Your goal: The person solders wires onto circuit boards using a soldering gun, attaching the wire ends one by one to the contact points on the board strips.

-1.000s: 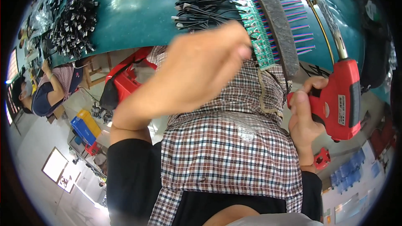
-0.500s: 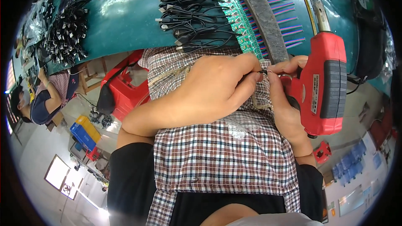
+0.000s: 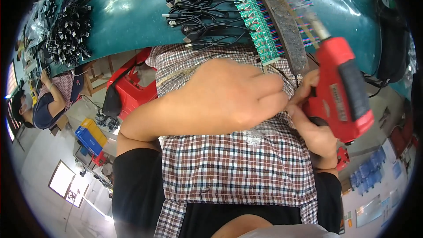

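My right hand (image 3: 313,128) grips a red pistol-shaped power tool (image 3: 343,89) by its handle. Its blurred metal tip (image 3: 304,15) points up over a grey bar (image 3: 282,26) and a strip of green circuit boards (image 3: 260,28) with coloured wires on the teal table (image 3: 132,22). My left hand (image 3: 229,99) is curled closed in front of my checked shirt, its fingertips against my right hand at the tool's grip. Whatever lies under its fingers is hidden. A bundle of black cables (image 3: 198,13) lies beside the boards.
A large heap of black cables (image 3: 66,31) lies on the table's left part. Below the table stand a red plastic stool (image 3: 132,90) and blue and yellow crates (image 3: 90,134). Another person (image 3: 48,101) sits at the far left. A dark bag (image 3: 392,48) is at the right.
My left hand came down from a raised position and closed against my right hand. The red tool swung up and tilted, its tip now over the boards.
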Demonstrator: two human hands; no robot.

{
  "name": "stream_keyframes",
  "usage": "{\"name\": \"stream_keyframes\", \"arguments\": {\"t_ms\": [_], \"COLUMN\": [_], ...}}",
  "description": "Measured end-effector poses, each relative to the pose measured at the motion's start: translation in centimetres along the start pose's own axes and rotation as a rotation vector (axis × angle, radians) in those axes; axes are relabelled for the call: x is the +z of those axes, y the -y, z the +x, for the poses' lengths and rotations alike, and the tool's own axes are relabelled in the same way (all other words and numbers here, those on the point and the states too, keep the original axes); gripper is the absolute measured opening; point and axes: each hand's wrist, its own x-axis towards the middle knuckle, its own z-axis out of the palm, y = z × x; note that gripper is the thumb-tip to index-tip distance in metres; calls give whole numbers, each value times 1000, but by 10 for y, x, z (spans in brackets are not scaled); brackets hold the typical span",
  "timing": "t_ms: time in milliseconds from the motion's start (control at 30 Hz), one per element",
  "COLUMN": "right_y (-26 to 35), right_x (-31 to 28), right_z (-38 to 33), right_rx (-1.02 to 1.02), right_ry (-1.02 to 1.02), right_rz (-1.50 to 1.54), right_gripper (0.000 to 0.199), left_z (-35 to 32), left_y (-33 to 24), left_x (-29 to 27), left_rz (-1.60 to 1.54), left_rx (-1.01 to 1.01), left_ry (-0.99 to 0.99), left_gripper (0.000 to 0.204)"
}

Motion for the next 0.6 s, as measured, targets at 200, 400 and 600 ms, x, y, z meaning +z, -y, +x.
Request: {"name": "stream_keyframes", "arguments": {"t_ms": [200,400,600], "right_y": [-10,-10,-10], "right_x": [10,16,21], "right_z": [7,12,11], "right_rx": [-136,-164,-155], "right_ry": [-505,-302,-304], "right_rz": [284,57,127], "right_gripper": [59,58,54], "left_z": [-5,-3,-2], "left_y": [11,5,6], "left_x": [21,29,31], "left_rz": [-307,-321,-274], "left_rx": [-351,-454,-448], "left_ry": [-381,-443,-504], "left_gripper": [14,13,13]}}
